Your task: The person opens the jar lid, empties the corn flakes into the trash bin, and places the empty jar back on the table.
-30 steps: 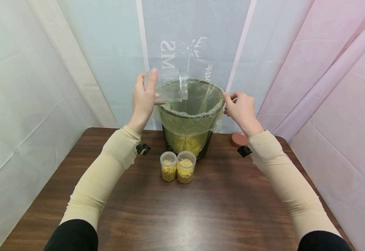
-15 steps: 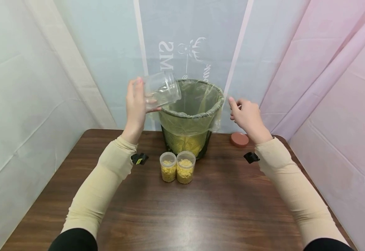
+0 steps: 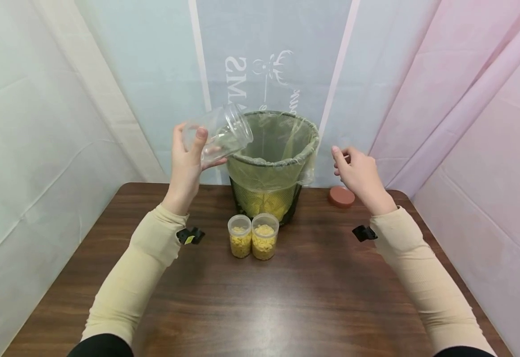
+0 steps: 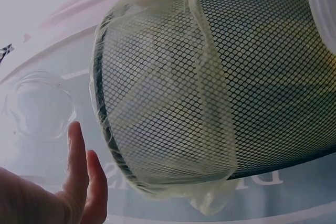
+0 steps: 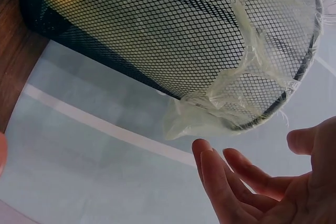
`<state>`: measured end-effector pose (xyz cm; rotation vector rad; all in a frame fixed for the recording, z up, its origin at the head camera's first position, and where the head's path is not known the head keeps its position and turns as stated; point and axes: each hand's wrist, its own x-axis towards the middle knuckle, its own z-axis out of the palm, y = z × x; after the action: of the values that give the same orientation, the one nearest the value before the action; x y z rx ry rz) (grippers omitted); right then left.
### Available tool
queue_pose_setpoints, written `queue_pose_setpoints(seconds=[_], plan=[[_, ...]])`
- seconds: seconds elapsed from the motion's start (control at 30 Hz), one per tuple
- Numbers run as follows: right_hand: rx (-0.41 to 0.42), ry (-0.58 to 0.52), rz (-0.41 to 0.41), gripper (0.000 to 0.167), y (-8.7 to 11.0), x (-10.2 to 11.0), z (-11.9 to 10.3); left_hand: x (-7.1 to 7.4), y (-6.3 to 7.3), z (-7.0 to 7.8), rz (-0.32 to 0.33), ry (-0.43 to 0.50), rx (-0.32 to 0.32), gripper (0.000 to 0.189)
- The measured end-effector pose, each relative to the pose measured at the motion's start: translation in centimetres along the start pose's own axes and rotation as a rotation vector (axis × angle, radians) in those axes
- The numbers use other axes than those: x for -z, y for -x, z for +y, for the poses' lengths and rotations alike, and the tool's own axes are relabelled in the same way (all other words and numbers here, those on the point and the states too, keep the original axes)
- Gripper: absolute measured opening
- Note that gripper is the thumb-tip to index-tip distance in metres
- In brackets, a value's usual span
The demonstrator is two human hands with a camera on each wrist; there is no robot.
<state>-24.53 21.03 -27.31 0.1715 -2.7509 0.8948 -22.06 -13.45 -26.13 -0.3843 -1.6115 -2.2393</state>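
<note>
My left hand [image 3: 186, 168] grips a clear jar [image 3: 224, 130], thumb and fingers spread round its side. Nothing shows inside the jar. It leans with its mouth toward the right, beside the left rim of a mesh bin [image 3: 266, 198]. A thin, pale yellow-green bag [image 3: 269, 174] lines the bin and folds over its rim. My right hand [image 3: 359, 171] hovers to the right of the bin, holding nothing. Its fingers are loosely bent in the right wrist view, apart from the bag's edge. In the left wrist view, the jar [image 4: 41, 106] shows only faintly beyond the fingers [image 4: 77, 161].
Two small clear tubs, the left tub [image 3: 240, 238] and the right tub [image 3: 265, 239], stand before the bin with yellow crumbly pieces inside. A reddish-brown lid [image 3: 341, 197] lies at the wooden table's [image 3: 260, 302] back right. Cloth curtains [image 3: 153, 59] enclose the table.
My left hand has drawn the jar leftward from over the bin's opening, and the jar's mouth has turned upward. My right hand has left the rim and moved right and nearer.
</note>
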Motion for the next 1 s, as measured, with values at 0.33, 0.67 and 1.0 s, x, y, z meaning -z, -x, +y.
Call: queue_pose_setpoints(seconds=[0.33,0.67,1.0], plan=[[0.015,0.058,-0.092,0.069,0.9,-1.0,1.7,1.5,1.4,-0.4,-0.04,0.128,0.078,0.059],[0.026,0.047,-0.169,0.064,1.4,-2.4,3.5,2.6,2.4,-0.6,-0.041,0.279,0.066,0.065],[0.048,0.043,-0.198,0.057,2.2,-3.7,5.0,3.8,3.4,-1.6,-0.011,0.234,0.055,0.055]])
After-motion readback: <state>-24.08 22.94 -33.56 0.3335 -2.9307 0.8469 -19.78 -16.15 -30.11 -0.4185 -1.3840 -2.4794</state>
